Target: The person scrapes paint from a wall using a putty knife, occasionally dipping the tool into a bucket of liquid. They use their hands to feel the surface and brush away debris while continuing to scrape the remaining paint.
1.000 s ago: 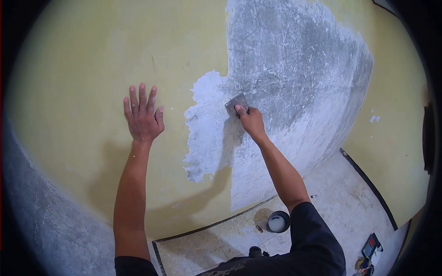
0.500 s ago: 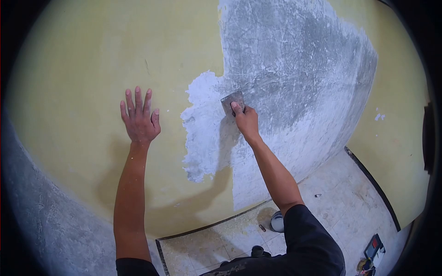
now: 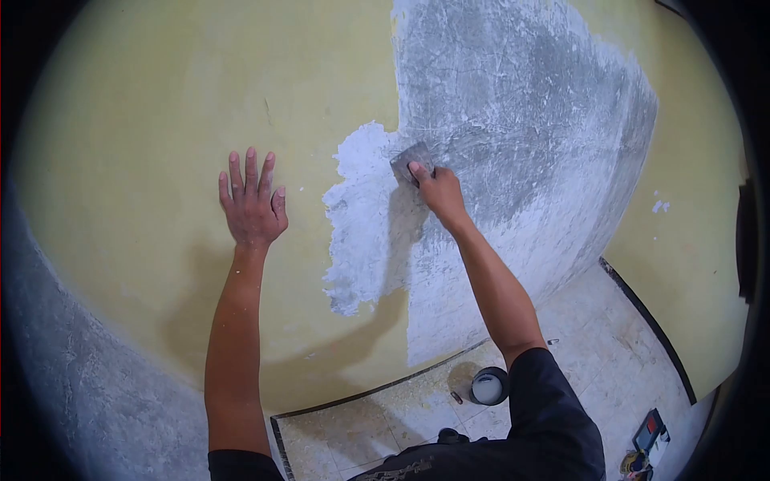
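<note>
My right hand (image 3: 441, 194) is closed around a flat grey scraper (image 3: 411, 163), its thumb pressed on the blade's face. The scraper lies against the wall where a white patch (image 3: 361, 216) meets the rough grey stripped area (image 3: 497, 104). Well to the left, my left hand (image 3: 253, 204) rests with its fingers spread on the yellow painted wall (image 3: 160, 160). It holds nothing. Pale flecks dot the left hand and forearm.
Below, on the tiled floor (image 3: 377, 425), stands a dark bucket (image 3: 488, 386) with pale contents. A small brown object (image 3: 456, 397) lies beside it. Farther right is a dark case with a red part (image 3: 648, 431). A dark baseboard (image 3: 650, 329) edges the right wall.
My right hand has moved slightly up and to the right with the scraper, which is tilted differently. More of the bucket shows beside my sleeve. The left hand stays flat on the wall.
</note>
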`<state>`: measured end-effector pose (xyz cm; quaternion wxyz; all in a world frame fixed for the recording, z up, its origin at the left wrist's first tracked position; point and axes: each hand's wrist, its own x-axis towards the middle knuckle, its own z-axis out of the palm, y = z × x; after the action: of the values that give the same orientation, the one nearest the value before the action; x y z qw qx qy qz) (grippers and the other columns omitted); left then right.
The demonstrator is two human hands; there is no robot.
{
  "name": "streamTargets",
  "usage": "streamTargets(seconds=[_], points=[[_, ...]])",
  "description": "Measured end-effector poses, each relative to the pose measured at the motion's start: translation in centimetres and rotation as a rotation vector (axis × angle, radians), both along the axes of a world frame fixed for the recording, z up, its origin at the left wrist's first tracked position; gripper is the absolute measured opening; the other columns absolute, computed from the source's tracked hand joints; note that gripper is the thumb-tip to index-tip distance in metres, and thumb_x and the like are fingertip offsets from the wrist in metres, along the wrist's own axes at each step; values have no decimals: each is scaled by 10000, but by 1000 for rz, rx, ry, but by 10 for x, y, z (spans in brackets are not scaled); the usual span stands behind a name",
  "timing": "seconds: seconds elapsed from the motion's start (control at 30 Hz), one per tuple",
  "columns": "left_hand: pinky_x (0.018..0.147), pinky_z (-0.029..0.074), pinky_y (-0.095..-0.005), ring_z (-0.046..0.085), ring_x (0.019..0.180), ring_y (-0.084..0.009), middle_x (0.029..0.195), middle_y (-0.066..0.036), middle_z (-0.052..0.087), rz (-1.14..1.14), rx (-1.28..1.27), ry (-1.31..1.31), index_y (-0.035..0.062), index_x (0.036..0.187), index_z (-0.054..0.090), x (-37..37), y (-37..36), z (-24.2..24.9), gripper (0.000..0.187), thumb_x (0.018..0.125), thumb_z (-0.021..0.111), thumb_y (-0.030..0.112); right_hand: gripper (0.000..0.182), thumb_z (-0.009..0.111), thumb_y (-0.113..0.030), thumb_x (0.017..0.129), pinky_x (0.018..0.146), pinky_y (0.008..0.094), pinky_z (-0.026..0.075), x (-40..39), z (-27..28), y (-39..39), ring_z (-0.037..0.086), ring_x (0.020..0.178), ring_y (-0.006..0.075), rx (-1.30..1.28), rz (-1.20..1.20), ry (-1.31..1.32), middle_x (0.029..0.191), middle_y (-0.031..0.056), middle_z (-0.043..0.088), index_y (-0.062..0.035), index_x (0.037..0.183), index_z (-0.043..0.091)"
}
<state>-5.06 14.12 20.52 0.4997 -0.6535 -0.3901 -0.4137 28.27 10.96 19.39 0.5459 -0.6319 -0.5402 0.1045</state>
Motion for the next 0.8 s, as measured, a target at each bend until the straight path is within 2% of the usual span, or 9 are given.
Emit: streamTargets(seconds=[0.13, 0.27, 0.33, 0.37, 0.43, 0.53, 0.63, 0.73, 0.8], points=[[1186, 149, -515, 256, 1482, -352, 1598, -86, 324, -23, 19, -5, 187, 1509, 417, -1, 2, -2, 567, 957, 474, 304, 642, 605, -514, 913, 864, 476, 485, -15, 38, -9, 649, 976, 480, -38, 56, 100, 969, 350, 668, 123, 949, 675], [1177, 185, -516, 290, 1467, -342, 1593, -63, 341, -19, 3, -8, 210, 1503, 425, -4, -1, -3, 533, 989, 439, 349, 622, 606, -498, 919, 805, 452, 504, -14, 15, -6, 675, 893, 435, -40, 13, 45, 907, 332, 674, 120, 934, 675], [1180, 185, -510, 287, 1470, -330, 1595, -54, 337, 0, 1, -12, 214, 1500, 429, -2, -2, -1, 529, 988, 439, 347, 585, 601, -494, 932, 631, 418, 506, -20, 23, -14, 662, 687, 320, -58, 53, 151, 777, 236, 665, 85, 888, 664], [1180, 185, -510, 287, 1470, -330, 1595, -54, 337, -2, 3, -20, 214, 1500, 429, -2, 0, 0, 529, 988, 439, 347, 585, 601, -494, 932, 631, 418, 506, -21, 31, -15, 662, 687, 320, -56, 51, 144, 777, 236, 665, 85, 888, 664], [1189, 158, -497, 268, 1479, -330, 1605, -51, 318, -42, 11, -16, 205, 1514, 407, -3, 1, -2, 551, 978, 449, 321, 530, 593, -491, 947, 462, 366, 413, -30, 50, -27, 532, 510, 193, -166, 97, 244, 662, 109, 583, 17, 796, 609], [1189, 157, -496, 267, 1481, -326, 1607, -47, 315, -44, -2, -8, 210, 1519, 399, -4, 0, -1, 559, 974, 455, 325, 498, 586, -491, 956, 408, 337, 335, -36, 48, -34, 439, 446, 148, -152, 150, 334, 604, 41, 505, -43, 743, 542], [1189, 159, -496, 267, 1481, -323, 1608, -44, 313, -41, -23, -14, 217, 1521, 394, -4, -2, -1, 567, 969, 465, 324, 492, 584, -485, 957, 404, 332, 308, -37, 45, -32, 401, 438, 137, -199, 172, 420, 583, 22, 479, -68, 708, 510], [1188, 172, -497, 267, 1481, -303, 1612, -30, 303, -35, -7, -18, 242, 1515, 401, -4, 0, -2, 550, 977, 460, 340, 491, 586, -525, 945, 398, 310, 271, -34, 47, -25, 324, 422, 93, -185, 124, 334, 576, -15, 405, -119, 697, 466], [1190, 169, -498, 259, 1484, -301, 1614, -29, 299, -30, -32, -24, 245, 1517, 396, -4, -1, -1, 556, 974, 464, 341, 501, 587, -511, 947, 403, 316, 279, -35, 41, -28, 346, 431, 110, -203, 132, 382, 574, -1, 430, -104, 680, 471]])
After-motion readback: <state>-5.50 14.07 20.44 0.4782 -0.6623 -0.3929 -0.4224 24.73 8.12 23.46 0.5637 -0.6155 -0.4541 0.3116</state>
